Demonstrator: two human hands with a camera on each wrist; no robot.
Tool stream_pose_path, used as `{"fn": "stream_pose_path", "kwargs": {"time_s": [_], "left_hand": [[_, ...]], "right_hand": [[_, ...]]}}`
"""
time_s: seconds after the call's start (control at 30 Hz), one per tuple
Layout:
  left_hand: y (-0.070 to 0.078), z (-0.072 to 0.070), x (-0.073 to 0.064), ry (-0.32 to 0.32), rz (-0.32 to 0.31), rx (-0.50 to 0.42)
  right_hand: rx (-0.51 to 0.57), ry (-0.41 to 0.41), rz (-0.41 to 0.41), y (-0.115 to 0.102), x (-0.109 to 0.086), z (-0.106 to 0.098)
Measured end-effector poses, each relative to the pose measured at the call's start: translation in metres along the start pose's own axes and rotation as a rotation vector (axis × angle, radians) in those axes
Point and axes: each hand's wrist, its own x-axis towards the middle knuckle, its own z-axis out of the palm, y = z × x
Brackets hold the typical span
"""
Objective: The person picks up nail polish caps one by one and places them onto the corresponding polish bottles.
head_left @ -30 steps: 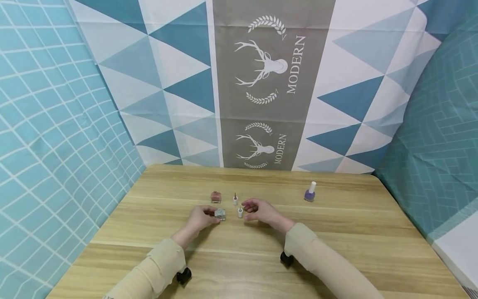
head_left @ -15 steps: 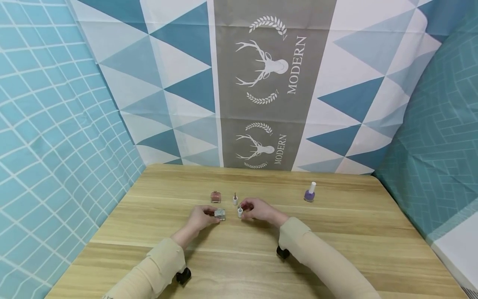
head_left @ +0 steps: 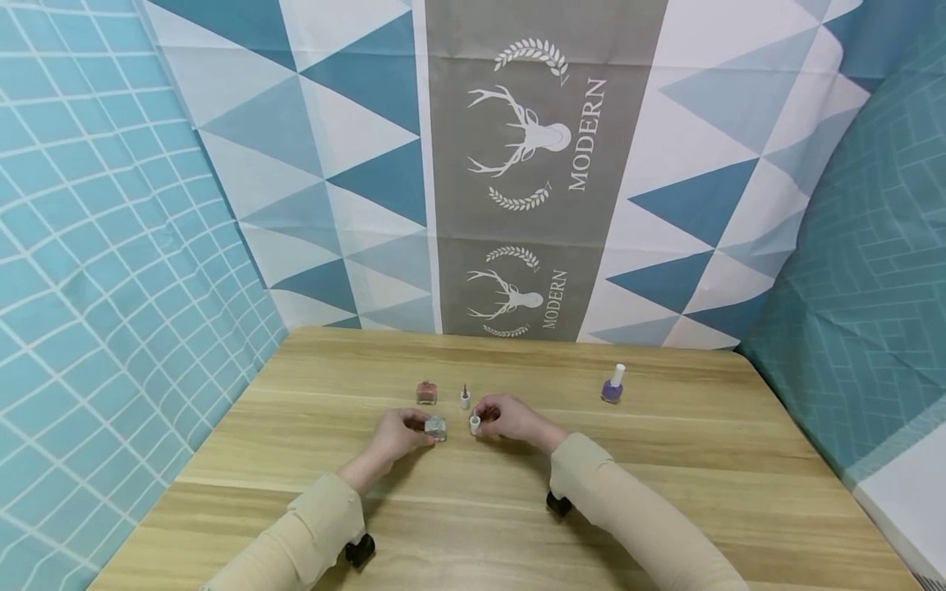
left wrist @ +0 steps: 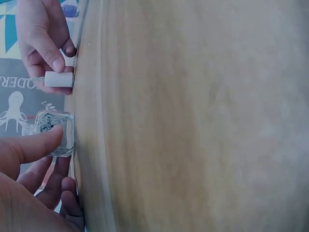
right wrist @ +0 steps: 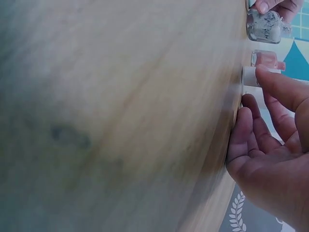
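My left hand (head_left: 397, 432) holds a square clear nail polish bottle (left wrist: 54, 119) with dark glitter flecks between thumb and fingers. The bottle stands upright at table level, its neck uncapped. To its right, my right hand (head_left: 515, 419) pinches a white nail polish cap (left wrist: 59, 79) between thumb and fingers. That cap is upside down, with its brush pointing up. Just behind it stands a second white brush cap (head_left: 465, 401), its brush stained reddish brown. An uncapped pink-brown nail polish bottle (head_left: 426, 393) sits behind the glitter bottle.
A purple nail polish bottle (head_left: 613, 388) with its white cap on stands at the back right. Everything rests on a wooden table (head_left: 473, 517). Behind the table hangs a patterned cloth (head_left: 510, 213), with blue grid cloth (head_left: 111, 246) along the left side.
My right hand has moved a little left and closed its fingers on the glitter bottle's neighbouring white cap. The left hand keeps its hold on the bottle.
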Motion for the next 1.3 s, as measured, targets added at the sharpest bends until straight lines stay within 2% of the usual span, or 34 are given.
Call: {"fn": "stream_pose_path", "kwargs": {"time_s": [0.27,0.6,0.7,0.9,1.03,1.3], "left_hand": [[0.000,-0.001,-0.002,-0.011,0.031,0.017],[0.007,-0.005,0.000,-0.012,0.052,0.042],[0.011,-0.006,-0.001,-0.014,0.057,0.051],[0.020,-0.005,0.000,-0.008,0.132,0.103],[0.029,-0.006,-0.002,-0.012,0.166,0.128],[0.047,-0.007,-0.010,-0.012,0.188,0.114]], "right_hand": [[0.015,0.012,0.017,-0.002,-0.011,-0.007],[-0.022,0.045,0.046,-0.013,-0.030,-0.038],[-0.062,0.061,0.033,-0.015,-0.036,-0.047],[-0.104,0.083,-0.008,-0.017,-0.046,-0.066],[-0.092,0.079,0.004,-0.020,-0.054,-0.078],[-0.082,0.072,0.032,-0.036,-0.072,-0.096]]}}
